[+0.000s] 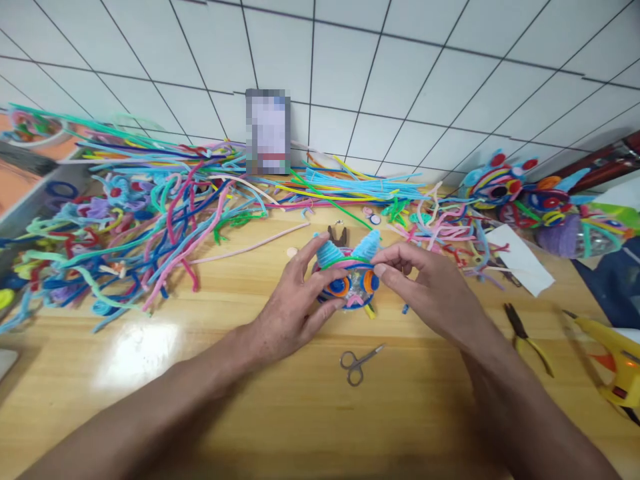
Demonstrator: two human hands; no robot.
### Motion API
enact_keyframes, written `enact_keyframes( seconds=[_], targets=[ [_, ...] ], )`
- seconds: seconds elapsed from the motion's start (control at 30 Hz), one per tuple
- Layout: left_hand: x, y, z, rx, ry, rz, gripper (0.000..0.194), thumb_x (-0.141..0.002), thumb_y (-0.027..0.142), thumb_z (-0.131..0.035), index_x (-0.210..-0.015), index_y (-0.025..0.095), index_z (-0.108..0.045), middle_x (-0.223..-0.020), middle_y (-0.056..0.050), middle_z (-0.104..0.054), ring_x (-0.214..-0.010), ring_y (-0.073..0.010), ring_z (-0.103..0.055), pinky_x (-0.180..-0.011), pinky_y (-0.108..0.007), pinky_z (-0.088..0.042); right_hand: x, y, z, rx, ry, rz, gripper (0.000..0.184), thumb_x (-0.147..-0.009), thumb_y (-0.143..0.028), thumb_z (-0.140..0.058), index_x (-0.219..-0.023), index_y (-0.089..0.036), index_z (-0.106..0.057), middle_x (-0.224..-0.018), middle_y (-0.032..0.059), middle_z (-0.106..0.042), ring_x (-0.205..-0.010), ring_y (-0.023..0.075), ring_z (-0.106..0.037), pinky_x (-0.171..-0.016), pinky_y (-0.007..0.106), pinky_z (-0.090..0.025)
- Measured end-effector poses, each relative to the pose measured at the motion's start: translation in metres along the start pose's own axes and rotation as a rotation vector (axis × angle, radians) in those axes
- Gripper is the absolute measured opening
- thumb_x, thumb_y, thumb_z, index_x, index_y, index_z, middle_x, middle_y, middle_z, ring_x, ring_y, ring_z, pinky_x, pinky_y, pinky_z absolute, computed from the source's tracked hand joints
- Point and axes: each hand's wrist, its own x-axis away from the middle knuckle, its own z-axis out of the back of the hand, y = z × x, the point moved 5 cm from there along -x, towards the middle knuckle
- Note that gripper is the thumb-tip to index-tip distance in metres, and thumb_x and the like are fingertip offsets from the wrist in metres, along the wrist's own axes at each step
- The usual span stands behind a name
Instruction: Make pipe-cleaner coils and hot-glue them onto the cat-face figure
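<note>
One blue-eared craft animal (356,281) between both hands (287,303) (433,287), beyond the scissors (355,366)

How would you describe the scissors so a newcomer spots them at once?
On the wooden table, find the left hand and right hand at the blue-eared face. Just on its near side lie the small scissors, tips pointing right and slightly away. Two grey finger loops set them apart from the yellow-handled pliers farther right.

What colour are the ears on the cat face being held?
Light blue ears, clearest in the head view.
</note>
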Motion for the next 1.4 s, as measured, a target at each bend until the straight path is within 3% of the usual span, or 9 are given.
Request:
enact_keyframes(
  seconds=[0.4,0.6,0.67,0.73,0.83,1.03,1.23,1.33,1.4],
  targets=[
    [-0.001,0.000,0.000,-0.018,0.012,-0.023,0.041,-0.104,0.028,-0.063,-0.143,0.020,-0.054,-0.171,-0.024,-0.028,-0.164,-0.0348,-0.027,-0.126,-0.056,-0.039,-0.010,0.002,-0.006,-0.039,0.007,-0.041,0.010,-0.080,-0.022,-0.060,-0.071,-0.021,-0.066,-0.062,-0.0028,-0.062,-0.058,0.0123,-0.052,-0.056,0.026,-0.037],
    [-0.014,0.032,0.038,-0.111,0.194,-0.078,0.041,-0.099,0.031,-0.071,-0.139,0.023,-0.060,-0.168,-0.019,-0.035,-0.159,-0.0367,-0.035,-0.126,-0.057,-0.037,0.005,-0.033,0.011,-0.035,0.152,0.180,0.010,-0.083,-0.016,-0.059,-0.075,-0.021,-0.062,-0.068,-0.0034,-0.063,-0.063,0.0119,-0.056,-0.060,0.025,-0.041],
    [-0.018,0.052,0.051,-0.137,0.211,-0.095,0.035,-0.100,0.029,-0.070,-0.134,0.023,-0.063,-0.155,-0.017,-0.055,-0.146,-0.0322,-0.052,-0.120,-0.051,-0.044,0.020,-0.052,0.016,0.014,0.169,0.300,0.011,-0.084,-0.013,-0.059,-0.077,-0.022,-0.062,-0.070,-0.0033,-0.063,-0.064,0.0119,-0.056,-0.062,0.025,-0.042],
    [-0.020,0.071,0.056,-0.111,0.148,-0.117,0.027,-0.102,0.027,-0.068,-0.128,0.020,-0.066,-0.129,-0.013,-0.074,-0.123,-0.0252,-0.069,-0.105,-0.040,-0.053,0.038,-0.068,0.018,0.071,0.186,0.405,0.013,-0.085,-0.011,-0.060,-0.079,-0.022,-0.061,-0.073,-0.0025,-0.063,-0.067,0.0128,-0.057,-0.065,0.026,-0.044],
    [-0.014,0.095,0.056,-0.056,0.065,-0.131,0.012,-0.103,0.023,-0.065,-0.113,0.017,-0.070,-0.100,-0.006,-0.081,-0.094,-0.0188,-0.077,-0.085,-0.030,-0.056,0.066,-0.084,0.017,0.152,0.245,0.518,0.016,-0.087,-0.008,-0.059,-0.080,-0.023,-0.058,-0.073,-0.0019,-0.063,-0.070,0.0143,-0.059,-0.069,0.029,-0.045],
    [0.014,0.124,0.044,0.056,0.009,-0.054,0.011,-0.103,0.016,-0.063,-0.100,0.017,-0.073,-0.087,-0.002,-0.080,-0.075,-0.0131,-0.074,-0.071,-0.021,-0.054,0.115,-0.084,0.004,0.187,0.286,0.591,0.016,-0.089,-0.009,-0.061,-0.083,-0.023,-0.057,-0.074,-0.0012,-0.064,-0.073,0.0161,-0.059,-0.072,0.031,-0.045],
    [0.050,0.131,0.010,0.083,-0.006,-0.020,0.016,-0.102,0.016,-0.059,-0.093,0.017,-0.073,-0.083,-0.004,-0.079,-0.072,-0.0143,-0.073,-0.069,-0.023,-0.053,0.152,-0.065,-0.020,0.275,0.337,0.566,0.016,-0.086,-0.007,-0.060,-0.082,-0.023,-0.057,-0.077,0.0007,-0.066,-0.074,0.0184,-0.059,-0.072,0.034,-0.042],
    [0.061,0.124,-0.012,0.146,-0.066,0.064,0.019,-0.101,0.018,-0.057,-0.091,0.018,-0.073,-0.079,-0.002,-0.078,-0.065,-0.0126,-0.070,-0.064,-0.021,-0.051,0.163,-0.038,-0.027,0.243,0.280,0.498,0.012,-0.093,-0.014,-0.062,-0.085,-0.023,-0.060,-0.080,0.0014,-0.069,-0.078,0.0190,-0.063,-0.075,0.034,-0.045],
    [0.061,0.119,-0.022,0.184,-0.075,0.139,0.022,-0.101,0.020,-0.057,-0.087,0.018,-0.073,-0.074,-0.001,-0.076,-0.060,-0.0112,-0.066,-0.059,-0.020,-0.047,0.167,-0.003,-0.015,0.205,0.258,0.369,0.004,-0.096,-0.025,-0.066,-0.093,-0.024,-0.064,-0.089,0.0033,-0.073,-0.087,0.0206,-0.067,-0.082,0.035,-0.050]
  ],
)
